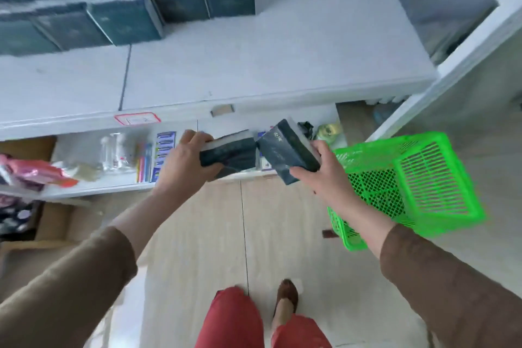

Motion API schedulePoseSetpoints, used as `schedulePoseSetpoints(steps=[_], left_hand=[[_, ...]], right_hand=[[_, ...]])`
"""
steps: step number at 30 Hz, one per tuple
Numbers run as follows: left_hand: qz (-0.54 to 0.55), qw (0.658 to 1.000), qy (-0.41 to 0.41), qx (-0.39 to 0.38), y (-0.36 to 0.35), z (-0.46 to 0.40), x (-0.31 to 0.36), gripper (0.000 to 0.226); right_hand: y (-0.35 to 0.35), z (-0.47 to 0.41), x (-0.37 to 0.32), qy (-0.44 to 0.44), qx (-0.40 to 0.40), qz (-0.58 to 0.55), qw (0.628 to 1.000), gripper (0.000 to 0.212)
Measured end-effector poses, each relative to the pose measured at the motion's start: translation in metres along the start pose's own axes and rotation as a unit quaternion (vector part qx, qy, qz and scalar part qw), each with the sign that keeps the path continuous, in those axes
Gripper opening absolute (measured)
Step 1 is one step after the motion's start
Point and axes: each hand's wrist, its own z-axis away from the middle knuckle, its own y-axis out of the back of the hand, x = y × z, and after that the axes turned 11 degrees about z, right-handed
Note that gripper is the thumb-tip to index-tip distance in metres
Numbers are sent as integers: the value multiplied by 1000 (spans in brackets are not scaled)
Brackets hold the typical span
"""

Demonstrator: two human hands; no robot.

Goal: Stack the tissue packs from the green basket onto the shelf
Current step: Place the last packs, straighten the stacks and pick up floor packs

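Note:
My left hand (185, 162) grips a dark teal tissue pack (230, 151) in front of the shelf's lower edge. My right hand (322, 175) holds a second dark tissue pack (288, 147), tilted, just right of the first. The green basket (429, 178) lies tipped on the floor at the right, beside my right forearm, and looks empty inside. Several stacked teal tissue packs (124, 17) stand in rows at the back left of the white shelf (254, 65).
A lower shelf (93, 186) holds toothbrushes, a clear jar and pink packets. A cardboard box (53, 223) sits on the floor at the left. A white upright panel (457, 65) bounds the shelf on the right. My legs and a shoe show below.

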Motion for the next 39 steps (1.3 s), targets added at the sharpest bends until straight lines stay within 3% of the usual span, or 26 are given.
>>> schedulePoseSetpoints(steps=[4, 14, 21, 30, 39], left_hand=[[1, 998, -43, 51, 64, -19, 35, 50], [-102, 977, -157, 105, 150, -192, 30, 49], [-173, 965, -167, 103, 167, -282, -4, 49], [-171, 969, -134, 118, 163, -305, -21, 62], [-180, 968, -114, 132, 156, -302, -13, 42]], right_hand=[[46, -18, -56, 79, 43, 40, 995, 50], [66, -152, -167, 120, 115, 139, 976, 51], [42, -223, -194, 112, 122, 187, 968, 48], [21, -277, -207, 150, 107, 222, 958, 50], [6, -314, -200, 196, 143, 217, 945, 48]])
